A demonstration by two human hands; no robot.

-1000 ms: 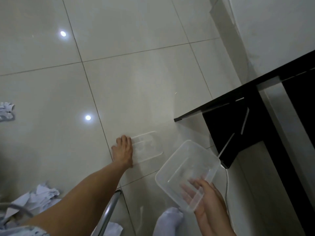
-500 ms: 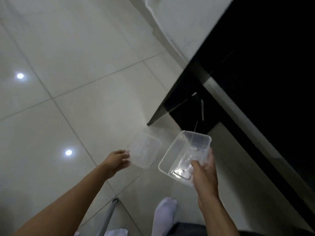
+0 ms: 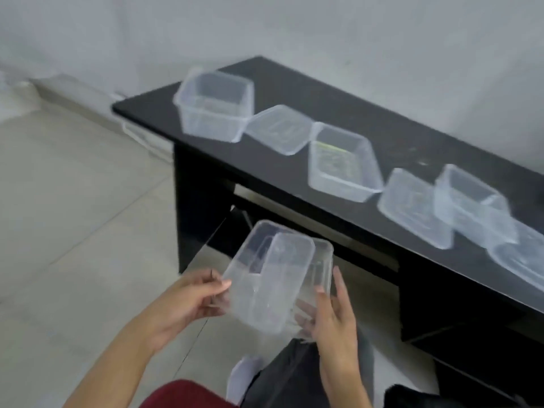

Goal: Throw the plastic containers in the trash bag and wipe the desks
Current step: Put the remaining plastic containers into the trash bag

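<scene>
Both hands hold a clear plastic container [image 3: 279, 278] low in front of the black desk [image 3: 294, 92]. A clear lid [image 3: 288, 251] stands tilted inside it. My left hand [image 3: 188, 301] grips its left side and my right hand [image 3: 329, 313] cups its right end from below. On the desk stand several more clear pieces: a deep tub [image 3: 215, 106] at the left end, a flat lid [image 3: 279, 129], a shallow container [image 3: 343, 163], another lid [image 3: 412, 207] and a further container [image 3: 471, 204]. No trash bag is in view.
The desk runs from upper left to lower right along a pale wall [image 3: 382, 39]. Light floor tiles [image 3: 73, 216] spread to the left. My white sock [image 3: 244, 375] and dark trouser leg [image 3: 288, 375] show at the bottom. A shelf sits under the desk.
My left hand picked the lid off the floor and brought it into the container held by my right hand. My view rose from the floor to the desk top.
</scene>
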